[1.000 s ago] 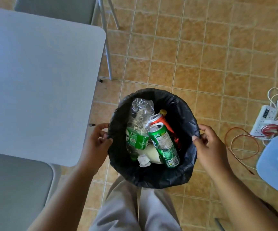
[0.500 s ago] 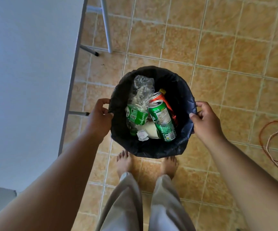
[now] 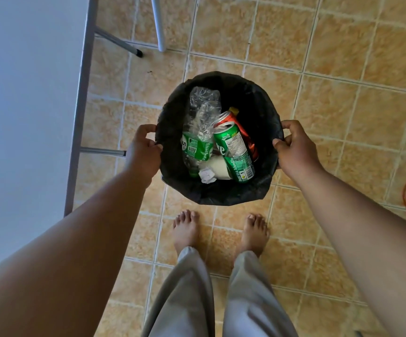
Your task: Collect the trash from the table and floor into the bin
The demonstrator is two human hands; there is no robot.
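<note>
1. Bin point(image 3: 258, 190) with a black liner sits low over the tiled floor point(image 3: 343, 69), just ahead of the bare feet point(image 3: 186, 229), beside the table point(image 3: 26, 93).
2. Left hand point(image 3: 143, 152) and right hand point(image 3: 294, 147) are each closed on the rim, 1 per side.
3. Inside lie a crushed bottle point(image 3: 200, 132), a green can point(image 3: 234, 152), a red can point(image 3: 242, 127) and crumpled paper point(image 3: 206, 175).
4. Collecting looks finished; the step in hand seems to be setting the bin down, which calls for level lowering, then letting go.
5. Compared with 0.5 s ago, the bin appears lower and farther from the head, arms more extended; grips are unchanged.
</note>
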